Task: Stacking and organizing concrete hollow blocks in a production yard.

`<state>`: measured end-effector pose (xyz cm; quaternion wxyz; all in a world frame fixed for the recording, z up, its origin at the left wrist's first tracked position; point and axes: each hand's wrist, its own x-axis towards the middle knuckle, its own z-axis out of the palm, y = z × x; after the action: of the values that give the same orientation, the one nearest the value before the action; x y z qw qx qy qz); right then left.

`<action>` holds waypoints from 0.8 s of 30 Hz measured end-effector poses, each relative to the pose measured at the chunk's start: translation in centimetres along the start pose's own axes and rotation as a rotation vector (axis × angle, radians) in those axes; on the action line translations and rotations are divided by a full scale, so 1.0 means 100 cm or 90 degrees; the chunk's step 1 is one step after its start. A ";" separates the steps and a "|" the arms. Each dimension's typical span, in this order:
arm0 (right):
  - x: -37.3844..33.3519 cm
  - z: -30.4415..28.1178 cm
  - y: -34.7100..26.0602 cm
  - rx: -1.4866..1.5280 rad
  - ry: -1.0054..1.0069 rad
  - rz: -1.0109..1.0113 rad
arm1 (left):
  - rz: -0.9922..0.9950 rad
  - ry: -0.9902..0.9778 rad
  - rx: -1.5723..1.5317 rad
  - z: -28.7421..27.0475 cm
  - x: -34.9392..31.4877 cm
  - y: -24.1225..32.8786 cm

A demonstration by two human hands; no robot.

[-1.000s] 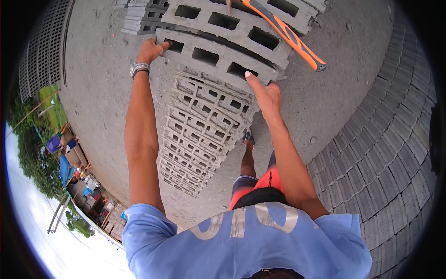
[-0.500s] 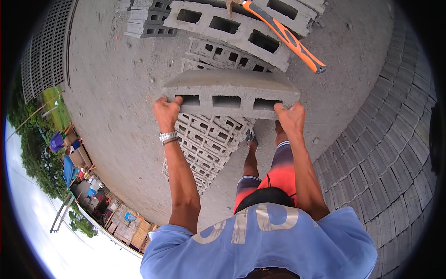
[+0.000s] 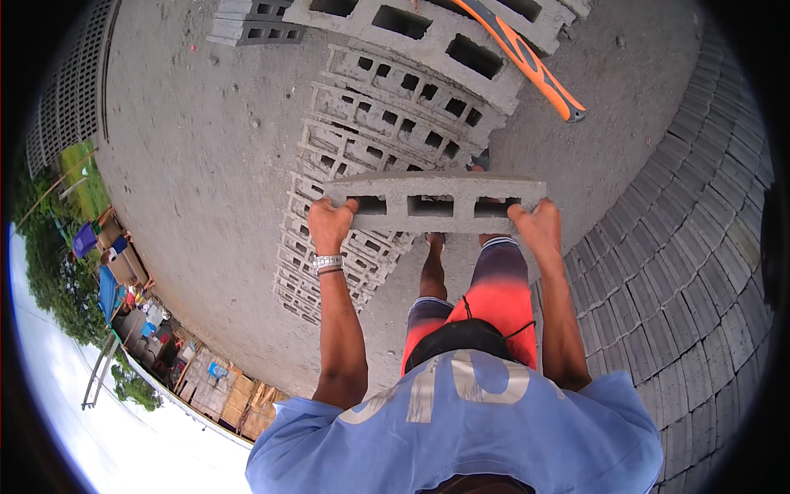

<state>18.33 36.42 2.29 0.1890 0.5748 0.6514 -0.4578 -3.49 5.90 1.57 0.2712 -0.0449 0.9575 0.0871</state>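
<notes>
A grey concrete hollow block (image 3: 471,216) with three rectangular holes hangs level in front of my legs, held at both ends. My left hand (image 3: 331,224) grips its left end, the thumb hooked at the left hole. At the other end my right hand (image 3: 536,226) is closed round the block, with the thumb at the right hole. Below and beyond it, a stack of hollow blocks (image 3: 362,132) slants across the ground, partly hidden by the held block. A hammer with an orange and grey handle (image 3: 535,70) lies on the larger-looking blocks (image 3: 428,41) at the top; its head is cut off.
Rows of grey blocks (image 3: 683,329) are packed along the right side. Another small block pile (image 3: 255,25) stands at the far left, with a long block wall (image 3: 70,90) beyond it. Bare ground (image 3: 189,165) runs along the left, past sheds with clutter (image 3: 218,379).
Both hands have brought the block nearer to my body and a little right, and its top face has turned mostly out of view. More of the slanting stack shows behind it.
</notes>
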 end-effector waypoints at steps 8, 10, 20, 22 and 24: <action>0.050 -0.012 0.051 0.170 -0.136 -0.017 | 0.030 0.049 0.015 -0.002 0.000 0.007; 0.080 0.012 0.084 0.452 -0.061 0.109 | 0.045 0.086 0.018 0.000 -0.003 0.003; 0.107 0.088 0.128 0.683 -0.231 0.026 | 0.096 0.074 -0.045 0.018 0.005 -0.025; 0.084 0.093 0.106 0.668 -0.125 0.092 | 0.071 0.012 -0.047 0.012 0.001 -0.040; 0.069 0.085 0.105 0.684 -0.097 0.047 | 0.201 0.110 -0.228 0.015 0.004 -0.061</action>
<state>23.76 32.60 -11.37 -0.0684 0.5781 0.2896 -0.7597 -2.19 0.18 -0.78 0.1592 0.0508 0.9415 0.2925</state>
